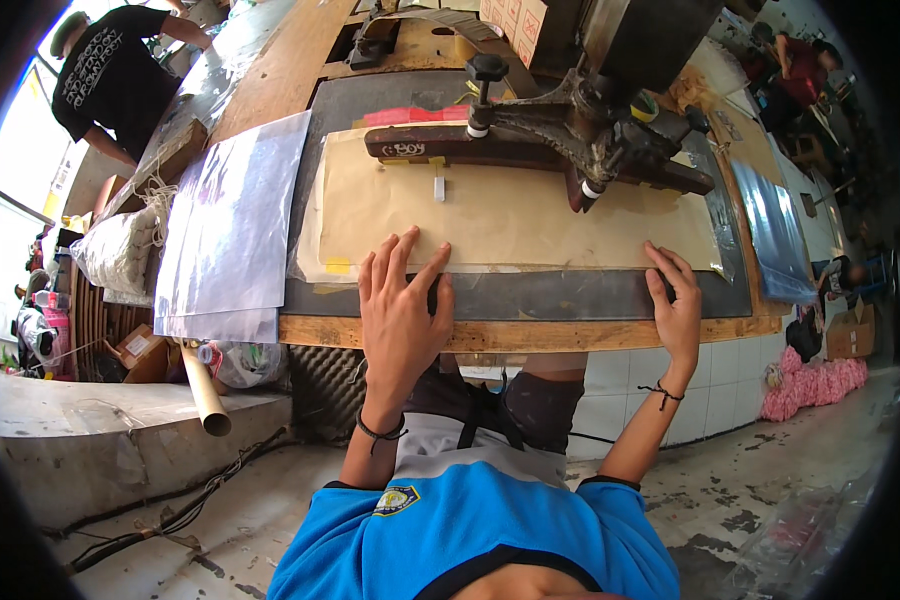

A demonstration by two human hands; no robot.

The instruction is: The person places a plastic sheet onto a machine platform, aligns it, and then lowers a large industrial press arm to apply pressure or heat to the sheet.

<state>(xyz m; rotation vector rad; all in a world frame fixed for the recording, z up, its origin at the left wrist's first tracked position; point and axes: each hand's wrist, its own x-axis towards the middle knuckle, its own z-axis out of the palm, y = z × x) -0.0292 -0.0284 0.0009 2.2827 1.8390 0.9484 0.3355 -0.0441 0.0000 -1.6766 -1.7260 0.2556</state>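
A wide tan sheet [530,225], like card, lies on a dark mat [530,296] on the wooden table. My left hand [405,295] rests at its near edge, fingers spread and the fingertips on the sheet. Farther right, my right hand [676,292] touches the same edge with its fingertips, fingers stretched out and slightly bent. Neither hand grips anything. Across the back of the sheet runs a dark bar [530,150] carried by a metal press head [580,115]. A small white tab [440,189] lies on the sheet just in front of the bar.
Stacked clear plastic sheets [232,225] overhang the table at left; more bluish plastic sheets [773,235] lie at right. A cardboard tube [205,390] sticks out below the left side. Other people [115,80] are at the far left and far right. Pink bundled material [812,385] sits on the floor.
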